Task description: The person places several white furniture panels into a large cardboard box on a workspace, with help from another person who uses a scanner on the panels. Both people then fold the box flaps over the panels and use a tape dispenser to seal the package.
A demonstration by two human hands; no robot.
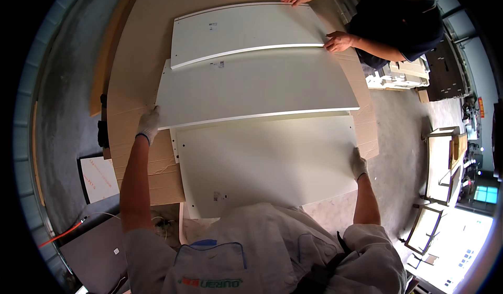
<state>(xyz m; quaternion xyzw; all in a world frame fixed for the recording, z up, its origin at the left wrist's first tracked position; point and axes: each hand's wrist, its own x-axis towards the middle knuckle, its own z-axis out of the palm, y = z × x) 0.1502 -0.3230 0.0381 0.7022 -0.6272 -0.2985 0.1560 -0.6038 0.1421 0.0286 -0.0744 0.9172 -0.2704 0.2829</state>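
Item: middle white panel (262,87), lying between two others on cardboard (152,173). My gloved left hand (148,124) grips its corner; right hand (358,164) rests flat on the nearest panel (262,163). I'd keep it level.

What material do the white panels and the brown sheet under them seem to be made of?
White panels: probably laminated or painted wood board; smooth matt faces, thin straight edges, small drilled holes near the left edge of the nearest one. Brown sheet: likely cardboard; dull tan surface with a fold line.
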